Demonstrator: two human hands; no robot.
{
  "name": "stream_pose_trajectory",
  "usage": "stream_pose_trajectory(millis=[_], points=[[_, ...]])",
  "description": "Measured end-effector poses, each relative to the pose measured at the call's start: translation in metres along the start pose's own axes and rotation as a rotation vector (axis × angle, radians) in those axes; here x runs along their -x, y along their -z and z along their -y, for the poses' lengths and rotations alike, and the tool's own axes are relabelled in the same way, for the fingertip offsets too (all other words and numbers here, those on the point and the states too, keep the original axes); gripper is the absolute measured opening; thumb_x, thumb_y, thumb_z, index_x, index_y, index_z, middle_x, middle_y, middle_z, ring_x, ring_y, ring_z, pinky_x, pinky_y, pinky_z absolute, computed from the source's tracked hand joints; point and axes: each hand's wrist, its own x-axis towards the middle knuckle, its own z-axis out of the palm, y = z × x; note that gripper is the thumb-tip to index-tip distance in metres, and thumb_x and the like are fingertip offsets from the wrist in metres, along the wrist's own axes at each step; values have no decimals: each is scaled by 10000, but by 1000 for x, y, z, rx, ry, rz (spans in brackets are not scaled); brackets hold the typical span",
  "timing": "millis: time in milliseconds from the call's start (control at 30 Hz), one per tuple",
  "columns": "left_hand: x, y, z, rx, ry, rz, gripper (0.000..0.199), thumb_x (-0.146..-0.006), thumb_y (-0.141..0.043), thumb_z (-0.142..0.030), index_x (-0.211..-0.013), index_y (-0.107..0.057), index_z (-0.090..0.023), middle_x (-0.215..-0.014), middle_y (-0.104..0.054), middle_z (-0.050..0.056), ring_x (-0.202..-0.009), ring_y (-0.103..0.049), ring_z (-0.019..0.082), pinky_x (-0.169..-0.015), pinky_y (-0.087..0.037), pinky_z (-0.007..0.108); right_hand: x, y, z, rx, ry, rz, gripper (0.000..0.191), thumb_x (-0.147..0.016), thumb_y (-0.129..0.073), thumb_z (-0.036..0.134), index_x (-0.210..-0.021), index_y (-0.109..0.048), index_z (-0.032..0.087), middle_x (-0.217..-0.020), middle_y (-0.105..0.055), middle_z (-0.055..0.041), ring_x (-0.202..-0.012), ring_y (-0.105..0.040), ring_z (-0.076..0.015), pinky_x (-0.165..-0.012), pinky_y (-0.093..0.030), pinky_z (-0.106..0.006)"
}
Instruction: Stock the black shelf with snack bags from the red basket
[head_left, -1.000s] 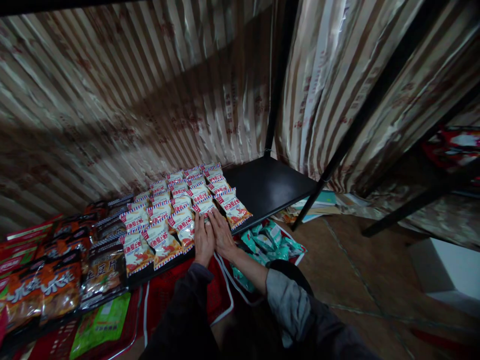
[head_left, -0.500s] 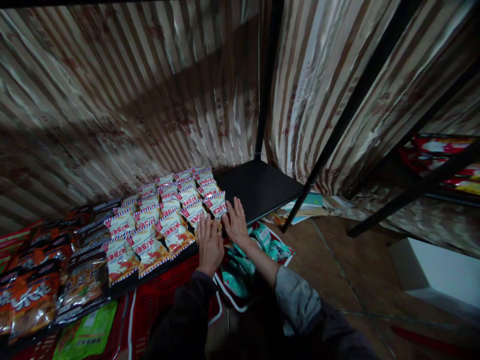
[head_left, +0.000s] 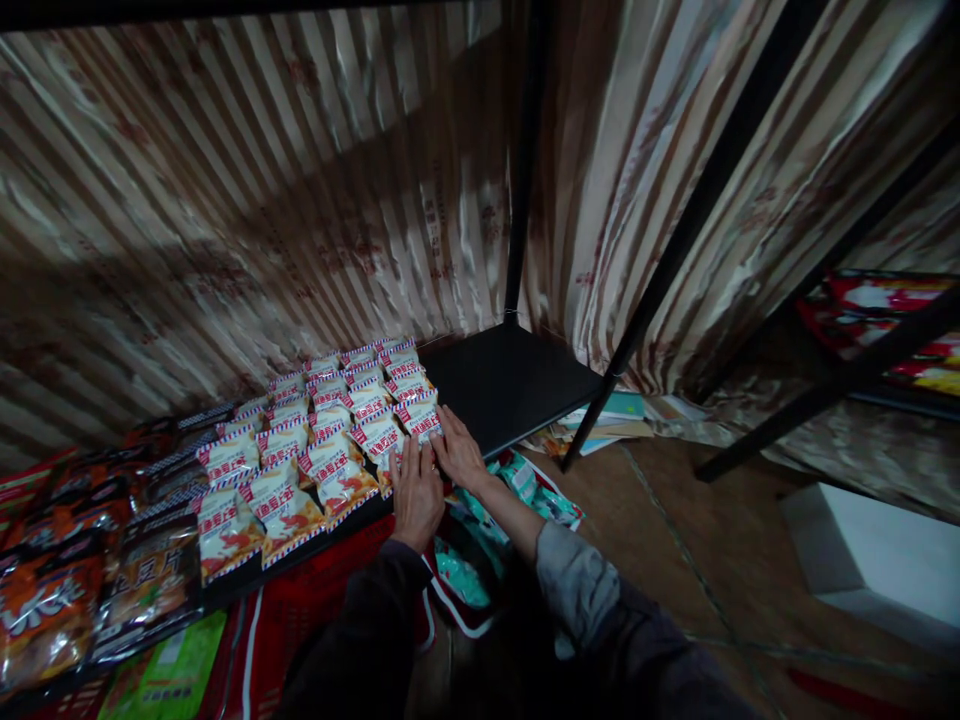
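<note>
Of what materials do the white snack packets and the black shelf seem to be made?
White snack packets: probably thin, slightly glossy plastic film, judging by their puffed, creased faces.
Black shelf: perhaps painted metal, low sheen; its smooth surface could be coated board.

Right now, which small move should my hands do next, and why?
I would perhaps press the end packet gently leftward with the right hand: that hand lies at its right edge, the left hand is at its near end, and the neighbouring packet lies beside it.
</note>
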Motion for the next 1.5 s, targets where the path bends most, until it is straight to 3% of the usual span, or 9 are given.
stream_pose_trajectory(millis=[600, 867, 1033, 1133, 1200, 1267, 1400, 1500], points=[[-4, 12, -7, -72, -54, 26, 449, -833, -369, -133, -1267, -478, -92, -1345, -483, 207, -1318, -374, 273, -1107, -166, 579, -8, 8, -3, -6, 20, 50, 521, -938, -315, 351, -1401, -355, 116, -1408, -432, -144, -1313, -388, -223, -1061, -373, -400], [-2, 20, -9, -114, -88, 55, 437, -845, -366, -126, -1268, -465, -79, -1370, -459, 197, -1347, -327, 248, -1125, -145, 560, -3, 11, 3, 35, 37, -31, 536, -936, -326, 338, -1406, -324, 81, -1461, -339, -170, -1393, -216, -258, -1100, -270, -474], [15, 19, -12, -6, -100, 31, 464, -845, -351, -106, -1298, -438, -55, -1351, -477, 200, -1339, -337, 244, -1117, -241, 512, 28, 19, 24, -34, 169, -98, 511, -938, -306, 269, -1432, -270, 142, -1495, -286, -126, -1408, -169, -227, -1109, -253, -485], [48, 10, -13, 138, -60, 15, 465, -852, -355, -120, -1308, -447, -117, -1354, -482, 164, -1304, -390, 225, -1071, -358, 449, 69, 19, 32, -91, 236, -83, 498, -927, -288, 192, -1426, -285, 177, -1484, -313, -107, -1392, -225, -205, -1107, -274, -474], [77, 0, -15, 210, -41, 76, 478, -841, -364, -116, -1310, -454, -133, -1330, -504, 157, -1282, -417, 222, -1052, -391, 429, 101, 14, 31, -115, 259, -54, 503, -909, -293, 161, -1412, -313, 182, -1458, -358, -107, -1381, -251, -199, -1094, -301, -468], [105, -10, -19, 219, 16, 208, 506, -812, -371, -92, -1309, -460, -123, -1337, -494, 162, -1296, -397, 239, -1064, -373, 452, 132, 7, 25, -93, 221, 44, 502, -886, -299, 134, -1383, -365, 162, -1431, -396, -120, -1363, -288, -203, -1083, -312, -471], [156, -27, -33, 134, 180, 620, 542, -754, -388, -63, -1289, -478, -59, -1365, -460, 184, -1350, -307, 271, -1115, -274, 450, 176, -4, 7, 152, -127, 554, 457, -822, -401, 101, -1263, -515, 126, -1309, -533, -137, -1254, -447, -207, -1031, -371, -359], [189, -35, -44, 120, 229, 786, 555, -718, -433, -82, -1266, -495, -27, -1339, -484, 199, -1344, -311, 295, -1117, -256, 427, 198, -4, -9, 237, -263, 734, 369, -771, -497, 98, -1118, -622, 123, -1106, -659, -149, -1063, -597, -229, -904, -448, -311]])
